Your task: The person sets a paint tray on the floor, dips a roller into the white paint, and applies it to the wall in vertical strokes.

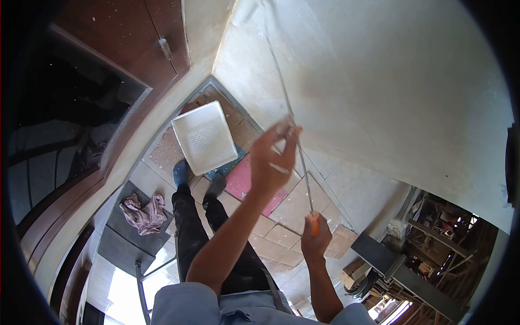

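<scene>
A long thin rod point(280, 76) runs up along the pale wall point(379, 86), and its blurred far end lies near the top of the view. My right hand point(316, 234) is wrapped round the orange handle point(314, 223) at the rod's lower end. Higher up, my left hand point(277, 157) has its fingers curled at the rod, thumb and fingertips meeting it, with whitish marks on the skin. Below and left of that hand, a white paint tray point(205, 138) with a textured patch rests on the floor near my feet.
Cardboard and a pink sheet point(252, 181) cover floor tiles. A crumpled cloth point(143, 213) lies on a dark surface point(122, 244) at the left. A brown door point(124, 32) stands upper left. Dark boards and wooden pieces point(433, 238) are at the lower right.
</scene>
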A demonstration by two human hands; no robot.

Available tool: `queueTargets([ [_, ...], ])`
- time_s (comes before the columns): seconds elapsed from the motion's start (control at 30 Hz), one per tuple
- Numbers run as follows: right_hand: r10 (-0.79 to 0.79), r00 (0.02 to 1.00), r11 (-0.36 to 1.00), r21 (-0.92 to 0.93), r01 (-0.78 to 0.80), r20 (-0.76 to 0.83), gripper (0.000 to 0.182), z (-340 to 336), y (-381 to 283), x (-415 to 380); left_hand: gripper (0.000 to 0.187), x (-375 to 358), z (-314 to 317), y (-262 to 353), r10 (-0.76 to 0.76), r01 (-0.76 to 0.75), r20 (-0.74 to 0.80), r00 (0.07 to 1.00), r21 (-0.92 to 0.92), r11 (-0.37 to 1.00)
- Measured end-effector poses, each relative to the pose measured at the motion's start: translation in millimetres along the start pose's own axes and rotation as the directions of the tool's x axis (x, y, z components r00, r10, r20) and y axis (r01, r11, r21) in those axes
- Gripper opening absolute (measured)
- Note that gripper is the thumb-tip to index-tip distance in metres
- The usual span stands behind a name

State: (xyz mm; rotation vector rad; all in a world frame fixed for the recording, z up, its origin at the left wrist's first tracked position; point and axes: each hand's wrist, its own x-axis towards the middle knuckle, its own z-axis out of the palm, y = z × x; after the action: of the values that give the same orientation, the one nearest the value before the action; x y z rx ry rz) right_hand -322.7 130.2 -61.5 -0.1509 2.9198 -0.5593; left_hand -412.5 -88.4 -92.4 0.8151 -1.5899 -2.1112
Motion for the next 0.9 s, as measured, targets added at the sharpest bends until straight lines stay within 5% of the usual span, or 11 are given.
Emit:
queueTargets([
  [0.07,-0.039,0.999,0.999,0.035,0.039,-0.018,0.023,8.3,-10.9,6.3,0.028,12.7,-4.1,0.7,-0.065,0.062,-0.023,0.998,-0.103,0.993],
  [0.2,0.008,1.000,1.000,0.031,-0.008,-0.013,0.025,6.4,13.3,-24.2,0.027,-19.1,-0.3,-2.3,-0.016,0.015,0.016,1.000,0.087,0.996],
  [0.4,0.065,0.998,0.997,-0.028,-0.065,-0.010,0.027,-6.3,50.0,-57.8,0.025,-55.6,18.6,-21.0,-0.080,0.076,0.062,0.995,0.077,0.994],
  [0.5,-0.027,1.000,0.999,-0.037,0.027,0.010,0.023,6.2,23.1,-17.5,0.026,-19.0,3.7,-22.4,0.132,-0.136,0.030,0.991,0.188,0.973],
  [0.57,-0.030,0.999,0.999,0.019,0.030,0.021,0.025,16.5,-5.2,3.7,0.027,9.6,-11.2,-7.0,-0.078,0.078,0.053,0.996,-0.010,0.997],
  [0.7,-0.009,0.999,0.995,0.101,0.006,0.032,0.026,18.7,-6.5,-5.0,0.030,11.3,-13.8,-12.2,-0.078,0.078,0.017,0.997,0.006,0.997],
  [0.83,0.157,0.973,0.979,0.100,-0.175,0.170,0.022,2.3,41.1,-49.8,0.027,-46.3,5.1,-27.8,-0.054,0.042,0.061,0.997,0.176,0.983],
  [0.9,0.229,0.946,0.959,0.116,-0.260,0.229,0.021,-5.3,59.4,-60.8,0.025,-60.6,14.3,-30.3,-0.102,0.097,0.063,0.993,0.085,0.992],
])
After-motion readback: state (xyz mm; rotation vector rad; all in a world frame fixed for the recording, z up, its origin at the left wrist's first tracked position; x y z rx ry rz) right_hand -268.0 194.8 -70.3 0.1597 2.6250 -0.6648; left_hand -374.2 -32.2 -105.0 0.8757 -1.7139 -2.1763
